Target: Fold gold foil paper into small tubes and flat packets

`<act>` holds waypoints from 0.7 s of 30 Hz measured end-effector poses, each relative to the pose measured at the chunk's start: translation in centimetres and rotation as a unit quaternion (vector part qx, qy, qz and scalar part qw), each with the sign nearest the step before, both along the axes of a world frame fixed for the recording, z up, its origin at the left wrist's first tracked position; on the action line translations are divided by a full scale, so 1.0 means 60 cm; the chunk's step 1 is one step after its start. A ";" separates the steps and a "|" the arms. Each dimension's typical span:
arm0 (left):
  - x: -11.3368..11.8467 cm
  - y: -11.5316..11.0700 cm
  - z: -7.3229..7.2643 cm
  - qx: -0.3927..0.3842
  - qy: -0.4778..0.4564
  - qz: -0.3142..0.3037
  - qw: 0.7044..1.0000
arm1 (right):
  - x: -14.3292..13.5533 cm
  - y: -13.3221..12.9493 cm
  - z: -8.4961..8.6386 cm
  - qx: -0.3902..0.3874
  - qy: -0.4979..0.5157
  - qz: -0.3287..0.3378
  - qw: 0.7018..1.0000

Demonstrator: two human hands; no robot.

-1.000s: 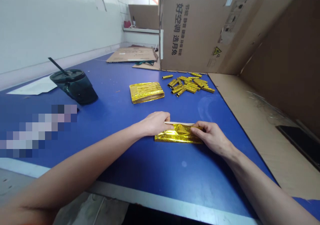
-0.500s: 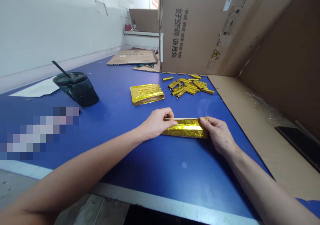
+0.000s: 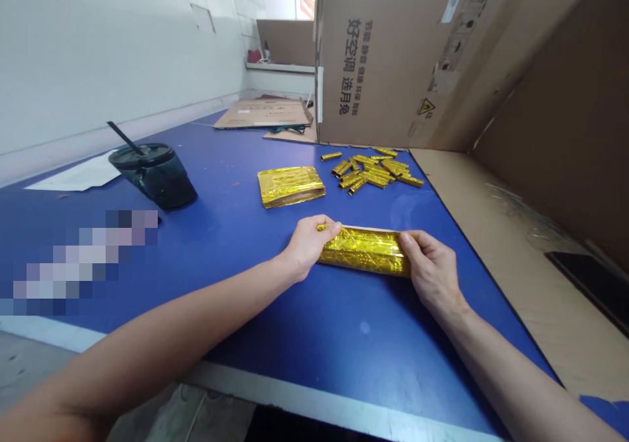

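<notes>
A shiny gold foil sheet (image 3: 366, 251) is stretched between my two hands over the blue table (image 3: 314, 337), with a pale edge along its top. My left hand (image 3: 310, 242) pinches its left end, thumb on top. The right end is gripped by my right hand (image 3: 432, 265), its thumb on the foil and the fingers behind. Beyond my left hand lies a stack of flat gold foil pieces (image 3: 291, 185). Farther right is a loose pile of small gold tubes (image 3: 376, 170).
A dark cup with a straw (image 3: 160, 175) stands at the left, beside white paper (image 3: 73, 172). Flat cardboard (image 3: 263, 113) lies at the back. A large cardboard box (image 3: 393, 55) rises behind the tubes. More cardboard (image 3: 472, 213) borders the table's right side.
The foil sheet has tilted so more of its gold face shows, bulging slightly. My left thumb has moved up to the top edge, and my right hand has shifted slightly right.
</notes>
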State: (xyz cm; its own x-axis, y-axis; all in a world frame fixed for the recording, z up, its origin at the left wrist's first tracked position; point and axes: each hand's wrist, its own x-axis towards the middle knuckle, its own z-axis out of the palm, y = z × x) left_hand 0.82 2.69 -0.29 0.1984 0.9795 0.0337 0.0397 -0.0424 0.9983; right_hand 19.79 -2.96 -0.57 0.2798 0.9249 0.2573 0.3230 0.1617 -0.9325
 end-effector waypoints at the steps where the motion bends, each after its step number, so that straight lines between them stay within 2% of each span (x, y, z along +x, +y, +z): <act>1: 0.001 0.000 -0.002 0.018 0.007 0.014 1.000 | -0.002 -0.001 0.000 -0.002 0.000 -0.001 1.000; 7: 0.005 -0.001 -0.010 0.097 0.057 0.056 0.992 | -0.009 0.000 -0.003 -0.010 0.028 -0.006 1.000; 13: 0.004 0.003 -0.008 0.133 0.089 0.055 0.986 | -0.012 0.002 -0.002 -0.018 0.036 -0.017 0.999; 18: 0.002 0.006 -0.001 0.166 0.139 0.058 0.975 | -0.006 0.010 -0.013 -0.035 0.021 -0.005 0.999; 21: -0.002 0.017 0.001 0.189 0.202 0.047 0.960 | 0.001 0.014 -0.017 -0.049 -0.021 -0.020 0.998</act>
State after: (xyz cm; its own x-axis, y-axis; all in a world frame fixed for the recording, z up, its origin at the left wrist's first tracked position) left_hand 0.68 3.70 -0.25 0.1810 0.9265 0.3298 0.4421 -0.3762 0.8143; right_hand 19.87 -2.09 -1.61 0.3071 0.9348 0.1784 0.3662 0.0569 -0.9288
